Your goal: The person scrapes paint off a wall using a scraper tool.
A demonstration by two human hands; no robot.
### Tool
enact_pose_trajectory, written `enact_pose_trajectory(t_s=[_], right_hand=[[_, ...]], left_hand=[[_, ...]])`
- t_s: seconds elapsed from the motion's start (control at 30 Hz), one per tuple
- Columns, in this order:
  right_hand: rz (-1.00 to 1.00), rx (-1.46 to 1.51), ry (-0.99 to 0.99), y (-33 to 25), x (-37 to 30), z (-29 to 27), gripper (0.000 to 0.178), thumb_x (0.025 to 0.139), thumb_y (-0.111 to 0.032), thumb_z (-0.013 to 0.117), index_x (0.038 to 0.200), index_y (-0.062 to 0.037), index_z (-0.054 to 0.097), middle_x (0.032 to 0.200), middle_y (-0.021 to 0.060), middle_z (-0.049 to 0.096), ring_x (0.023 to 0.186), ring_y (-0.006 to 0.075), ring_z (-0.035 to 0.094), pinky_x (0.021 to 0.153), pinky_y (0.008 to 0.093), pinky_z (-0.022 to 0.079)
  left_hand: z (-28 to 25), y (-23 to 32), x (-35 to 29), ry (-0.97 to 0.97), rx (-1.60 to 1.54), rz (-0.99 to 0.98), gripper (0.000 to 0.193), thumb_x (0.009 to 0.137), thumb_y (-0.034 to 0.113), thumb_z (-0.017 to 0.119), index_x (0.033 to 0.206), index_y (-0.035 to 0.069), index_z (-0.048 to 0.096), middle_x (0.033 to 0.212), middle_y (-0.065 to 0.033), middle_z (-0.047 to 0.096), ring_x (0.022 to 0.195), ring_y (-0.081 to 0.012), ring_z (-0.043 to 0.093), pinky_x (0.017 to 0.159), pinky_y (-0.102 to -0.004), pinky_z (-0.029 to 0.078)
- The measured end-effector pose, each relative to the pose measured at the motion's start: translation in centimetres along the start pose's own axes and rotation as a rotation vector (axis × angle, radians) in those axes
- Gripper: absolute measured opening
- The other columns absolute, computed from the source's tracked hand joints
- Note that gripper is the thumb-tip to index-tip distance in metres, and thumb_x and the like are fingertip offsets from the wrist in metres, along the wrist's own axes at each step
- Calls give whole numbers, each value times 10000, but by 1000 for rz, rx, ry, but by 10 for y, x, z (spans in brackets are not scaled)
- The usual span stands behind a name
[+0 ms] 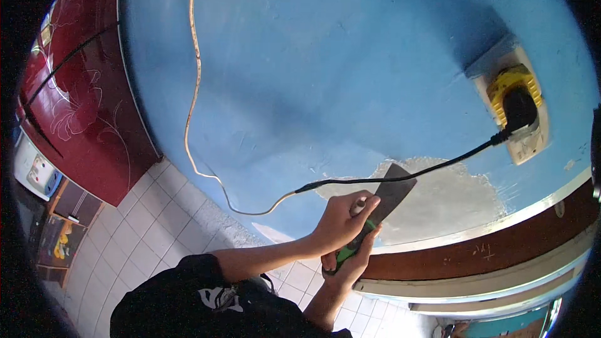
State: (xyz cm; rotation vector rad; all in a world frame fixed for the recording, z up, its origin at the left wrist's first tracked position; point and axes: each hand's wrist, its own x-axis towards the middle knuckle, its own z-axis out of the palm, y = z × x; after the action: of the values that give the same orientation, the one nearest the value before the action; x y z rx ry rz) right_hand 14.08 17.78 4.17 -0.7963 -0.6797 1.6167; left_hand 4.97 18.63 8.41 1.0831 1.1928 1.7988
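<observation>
Both hands (pixel 346 238) grip scraper (pixel 375 213); blade on wall (pixel 325 56).

A blue painted wall (pixel 325 75) carries a bare grey scraped patch (pixel 438 203), a white socket (pixel 529 131) with a black plug (pixel 518 107), and a trailing cable (pixel 400 175).

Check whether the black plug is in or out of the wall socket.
In: the black plug sits seated in the yellow-rimmed socket, its cable trailing down across the blue wall.
</observation>
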Motion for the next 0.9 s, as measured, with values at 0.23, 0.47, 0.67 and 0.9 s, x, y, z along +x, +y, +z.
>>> enact_pose_trajectory(t_s=[0.23, 0.47, 0.67, 0.9], right_hand=[[-17, 16, 117, -15, -8, 28, 474, 922, -486, 340, 965, -63, 551, 548, 0, 514, 324, 99, 416, 274, 233, 309], [-15, -88, -21, -2, -5, -6, 491, 914, -515, 327, 895, -86, 565, 447, -12, 443, 269, 93, 352, 255, 229, 278], [48, -130, -235, -25, 8, 20, 469, 932, -485, 298, 997, -79, 525, 462, -9, 455, 259, 85, 330, 248, 233, 270], [-49, -122, -131, -9, -11, -10, 463, 930, -487, 308, 924, -82, 534, 434, -7, 416, 262, 93, 327, 240, 232, 251]], left_hand=[[4, -11, -6, 53, -31, 105, 300, 894, 273, 520, 860, -15, 600, 536, -81, 547, 469, -96, 479, 433, -278, 368], [10, -6, -8, 98, -16, 144, 276, 887, 257, 534, 851, -7, 605, 489, -70, 497, 434, -84, 410, 412, -286, 325], [6, 12, 16, 39, 93, 96, 331, 893, 300, 514, 887, -15, 615, 704, -98, 637, 616, -102, 594, 533, -253, 463], [10, -4, -16, 42, 58, 77, 332, 897, 296, 502, 890, -11, 629, 698, -120, 644, 599, -127, 607, 494, -265, 456]])
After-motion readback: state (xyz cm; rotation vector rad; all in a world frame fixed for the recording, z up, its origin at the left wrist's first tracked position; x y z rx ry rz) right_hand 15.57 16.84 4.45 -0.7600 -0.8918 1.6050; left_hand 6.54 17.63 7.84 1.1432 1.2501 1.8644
